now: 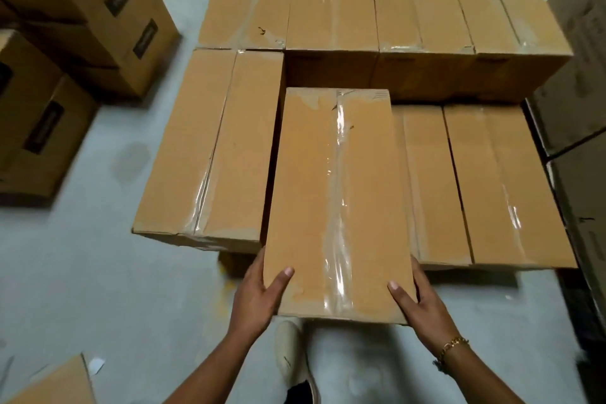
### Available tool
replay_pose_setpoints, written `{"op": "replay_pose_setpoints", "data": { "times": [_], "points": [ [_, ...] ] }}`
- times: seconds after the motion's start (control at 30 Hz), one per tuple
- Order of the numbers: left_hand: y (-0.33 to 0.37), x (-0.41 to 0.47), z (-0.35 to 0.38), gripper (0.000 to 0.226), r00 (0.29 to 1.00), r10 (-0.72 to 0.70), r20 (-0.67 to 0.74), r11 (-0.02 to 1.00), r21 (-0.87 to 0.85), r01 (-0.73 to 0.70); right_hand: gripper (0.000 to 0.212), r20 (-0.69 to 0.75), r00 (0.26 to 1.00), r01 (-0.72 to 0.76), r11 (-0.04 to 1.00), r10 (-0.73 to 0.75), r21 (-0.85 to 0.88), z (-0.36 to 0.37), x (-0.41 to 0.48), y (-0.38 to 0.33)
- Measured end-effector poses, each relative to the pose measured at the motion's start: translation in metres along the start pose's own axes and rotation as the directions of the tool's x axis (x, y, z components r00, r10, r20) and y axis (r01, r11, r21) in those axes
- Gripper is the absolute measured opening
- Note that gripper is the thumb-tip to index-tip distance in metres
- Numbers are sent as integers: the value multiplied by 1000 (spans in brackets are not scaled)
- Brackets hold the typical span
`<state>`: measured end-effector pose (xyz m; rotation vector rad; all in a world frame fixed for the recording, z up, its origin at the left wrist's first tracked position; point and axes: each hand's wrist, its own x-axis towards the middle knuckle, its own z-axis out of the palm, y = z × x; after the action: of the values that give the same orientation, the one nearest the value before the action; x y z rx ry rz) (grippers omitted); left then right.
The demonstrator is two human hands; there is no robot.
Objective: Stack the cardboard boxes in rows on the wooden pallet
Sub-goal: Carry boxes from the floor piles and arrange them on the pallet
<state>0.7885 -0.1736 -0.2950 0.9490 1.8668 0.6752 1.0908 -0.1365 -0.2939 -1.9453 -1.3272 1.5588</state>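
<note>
Head view: left hand [259, 298] and right hand [423, 305] each clasp a near corner of the taped cardboard box [334, 200], thumbs on top. Its long axis runs to 12 o'clock, just beside the stacked box [210, 147] at 9 o'clock.

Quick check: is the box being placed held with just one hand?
No, the left hand and the right hand each grip a near corner of the box, with thumbs on its top.

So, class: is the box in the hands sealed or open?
Sealed: the box has clear tape along its closed top seam.
</note>
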Motion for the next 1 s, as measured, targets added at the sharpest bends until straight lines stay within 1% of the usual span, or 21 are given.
{"op": "replay_pose_setpoints", "data": {
  "times": [0.07, 0.13, 0.17, 0.23, 0.27, 0.33, 0.4, 0.43, 0.5, 0.57, 0.6, 0.63, 0.7, 0.8, 1.0],
  "points": [
    [-11, 1, 2, 60, 1000, 7, 22, 1000, -3, -7, 87, 20, 1000, 20, 1000, -20, 3, 5, 1, 7],
    [-16, 1, 2, 84, 998, 12, 57, 1000, -3, -12, 98, 71, 997, 29, 1000, -29, 1, 10, 0, 8],
    [-19, 0, 1, 100, 996, 9, 86, 1000, 13, -10, 109, 104, 994, 28, 1000, -27, -4, 11, 1, 9],
    [-21, -3, 0, 132, 990, 15, 139, 994, 101, -30, 133, 155, 988, 22, 998, -13, -56, 11, 2, 12],
    [-22, -3, -2, 143, 986, 27, 163, 985, 162, -53, 141, 171, 985, 30, 995, -13, -98, 12, 1, 13],
    [-23, 0, -4, 155, 981, 60, 187, 956, 271, -110, 153, 194, 981, 45, 985, -11, -169, 12, 2, 16],
    [-24, 2, -6, 161, 973, 89, 213, 912, 376, -166, 159, 205, 979, 69, 973, -23, -219, 10, 3, 18],
    [-24, 3, -7, 162, 967, 100, 233, 876, 440, -197, 159, 206, 978, 92, 966, -41, -243, 10, 3, 18],
    [-27, 2, -8, 157, 960, 123, 251, 774, 581, -251, 156, 187, 980, 125, 944, -70, -305, 9, 3, 18],
    [-34, 2, -7, 147, 959, 215, 186, 659, 697, -283, 153, 138, 986, 132, 927, -89, -350, 7, 4, 20],
    [-37, 2, -7, 142, 954, 263, 144, 618, 734, -281, 152, 120, 988, 131, 923, -93, -362, 7, 5, 21],
    [-39, 2, -7, 137, 950, 292, 114, 595, 756, -274, 151, 113, 989, 131, 918, -96, -374, 6, 6, 22],
    [-41, 4, -8, 128, 937, 335, 99, 559, 780, -282, 150, 105, 990, 128, 912, -94, -391, 7, 10, 22],
    [-40, 12, -13, 125, 916, 387, 102, 513, 802, -306, 148, 91, 992, 121, 909, -92, -398, 11, 19, 14],
    [-23, 43, -26, 124, 914, 372, 160, 439, 838, -325, 146, 87, 988, 150, 885, -124, -441, 11, 47, -1]
  ]
}}
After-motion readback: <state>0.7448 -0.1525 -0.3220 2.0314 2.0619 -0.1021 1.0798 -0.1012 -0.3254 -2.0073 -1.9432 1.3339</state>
